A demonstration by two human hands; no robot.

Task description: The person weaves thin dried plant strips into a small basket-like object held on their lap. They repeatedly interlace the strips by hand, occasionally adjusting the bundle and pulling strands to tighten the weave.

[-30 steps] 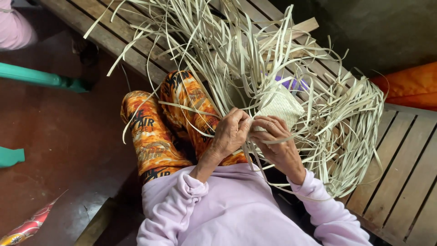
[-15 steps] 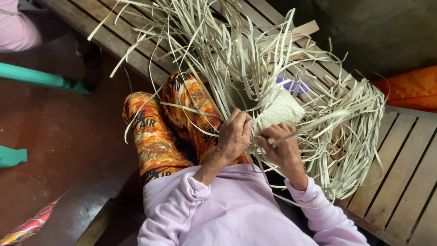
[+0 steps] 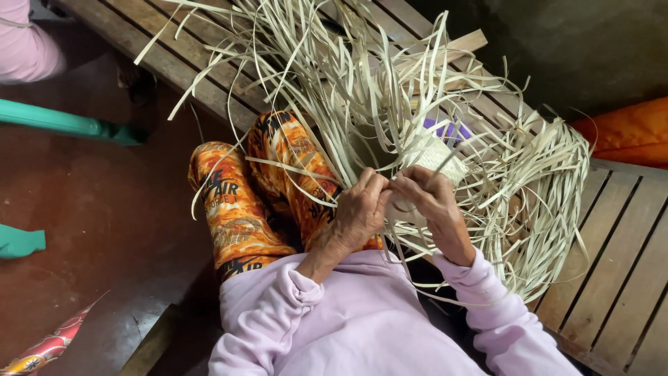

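A small pale woven patch [image 3: 437,159] of flat straw strips sits in front of me, with many long loose strips [image 3: 362,83] fanning out from it over the slatted wooden bench [image 3: 619,264]. My left hand [image 3: 358,212] pinches strips at the near edge of the weave. My right hand [image 3: 431,202] grips the weave's edge right beside it, fingers closed on strips. Both hands touch each other over my lap. I wear a lilac sleeve and orange patterned trousers [image 3: 236,209].
A purple object [image 3: 452,129] peeks out behind the weave. An orange cushion [image 3: 630,132] lies at far right. Teal furniture parts [image 3: 62,122] and another person's pink sleeve [image 3: 24,45] are at left over a red-brown floor [image 3: 90,264].
My hands have shifted slightly along the weave's edge, fingers working the strips; the loose strips have swayed a little. The view has tilted a bit.
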